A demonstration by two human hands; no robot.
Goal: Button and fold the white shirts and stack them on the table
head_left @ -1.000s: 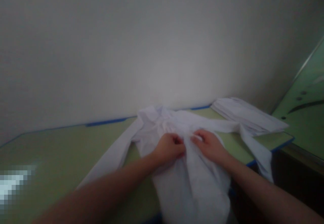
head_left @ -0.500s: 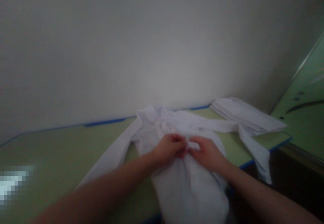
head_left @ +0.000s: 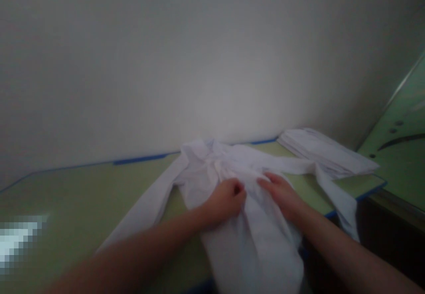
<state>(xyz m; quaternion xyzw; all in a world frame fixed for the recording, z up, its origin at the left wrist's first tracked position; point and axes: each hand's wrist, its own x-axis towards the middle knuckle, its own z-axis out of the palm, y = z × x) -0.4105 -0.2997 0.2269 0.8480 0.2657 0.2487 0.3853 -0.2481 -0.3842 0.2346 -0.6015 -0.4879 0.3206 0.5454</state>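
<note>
A white long-sleeved shirt (head_left: 229, 254) lies front up, collar toward the wall, its lower part reaching down past the table's near edge. My left hand (head_left: 228, 200) is closed in a pinch on the cloth along the shirt's front placket. To the right of it, my right hand (head_left: 282, 193) rests on the shirt's front with fingers stretched and a little apart. One sleeve runs down to the left under my left forearm; the other extends right, and its cuff hangs over the table edge. Blur hides any buttons.
The green table (head_left: 83, 196) has blue edging and stands against a grey wall (head_left: 199, 63). A stack of folded white cloth (head_left: 327, 152) lies at the back right. Beyond it leans a green panel (head_left: 405, 152) with dark marks. A dark gap lies below the table's right edge.
My right hand has come away from my left hand and moved right across the shirt, its fingers loosening. My left hand stays closed on the front. The view shifts slightly.
</note>
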